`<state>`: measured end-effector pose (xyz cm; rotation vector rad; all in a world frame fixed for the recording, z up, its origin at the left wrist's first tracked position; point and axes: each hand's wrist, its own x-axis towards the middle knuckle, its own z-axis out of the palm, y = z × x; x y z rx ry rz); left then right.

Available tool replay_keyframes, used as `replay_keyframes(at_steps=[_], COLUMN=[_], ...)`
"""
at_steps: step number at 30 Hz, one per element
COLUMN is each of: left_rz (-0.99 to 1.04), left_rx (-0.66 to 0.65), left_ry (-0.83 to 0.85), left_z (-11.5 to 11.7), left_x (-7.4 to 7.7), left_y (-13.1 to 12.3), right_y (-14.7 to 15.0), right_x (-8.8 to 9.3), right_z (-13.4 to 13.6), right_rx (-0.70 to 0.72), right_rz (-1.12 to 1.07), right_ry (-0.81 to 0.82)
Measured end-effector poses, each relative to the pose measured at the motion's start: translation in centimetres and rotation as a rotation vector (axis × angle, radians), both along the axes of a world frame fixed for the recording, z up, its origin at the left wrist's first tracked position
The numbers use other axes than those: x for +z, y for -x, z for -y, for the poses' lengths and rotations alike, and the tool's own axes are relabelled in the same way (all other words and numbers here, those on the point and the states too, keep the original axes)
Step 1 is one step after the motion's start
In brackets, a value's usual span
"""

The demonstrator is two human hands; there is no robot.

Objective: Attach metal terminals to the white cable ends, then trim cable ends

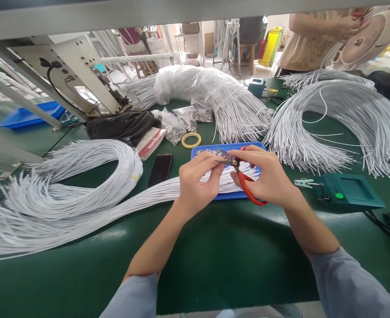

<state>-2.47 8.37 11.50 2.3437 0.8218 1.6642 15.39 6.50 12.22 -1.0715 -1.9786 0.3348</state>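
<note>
My right hand [269,176] is closed round red-handled scissors [248,190], their dark blades apart and pointing left. My left hand [198,183] pinches something at the blades. It is too small to make out. Both hands are above a blue tray [226,195] that holds small metal pieces [208,153] and the ends of a bundle of white wires [158,191]. That bundle runs left across the green table, passing behind my left hand.
A coiled white wire bundle [125,176] and a phone [160,170] lie left. Behind are yellow tape [191,140], bags of metal parts [175,130] and plastic-wrapped wires [195,84]. Right are more wires [314,145] and a green device [350,192]. A co-worker [307,44] stands beyond.
</note>
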Motion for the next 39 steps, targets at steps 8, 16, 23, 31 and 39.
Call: replay_keyframes(at_steps=[8, 16, 23, 31, 39], left_rz=[-0.047, 0.040, 0.310, 0.105, 0.095], left_rx=[0.012, -0.103, -0.025, -0.087, -0.115], left_ry=[-0.053, 0.100, 0.127, 0.154, 0.167], left_z=[-0.3, -0.3, -1.3, 0.3, 0.0], left_x=[0.0, -0.2, -0.1, 0.1, -0.7], left_y=[0.3, 0.2, 1.4, -0.5, -0.9], right_y=[0.2, 0.6, -0.5, 1.0, 0.9], right_x=[-0.1, -0.1, 0.0, 0.3, -0.6], right_z=[0.0, 0.0, -1.5, 0.4, 0.1], right_rx=[-0.008, -0.013, -0.151, 0.020, 0.033], right_rz=[-0.020, -0.082, -0.240, -0.540, -0.517], right_ry=[0.008, 0.041, 0.158, 0.009, -0.094])
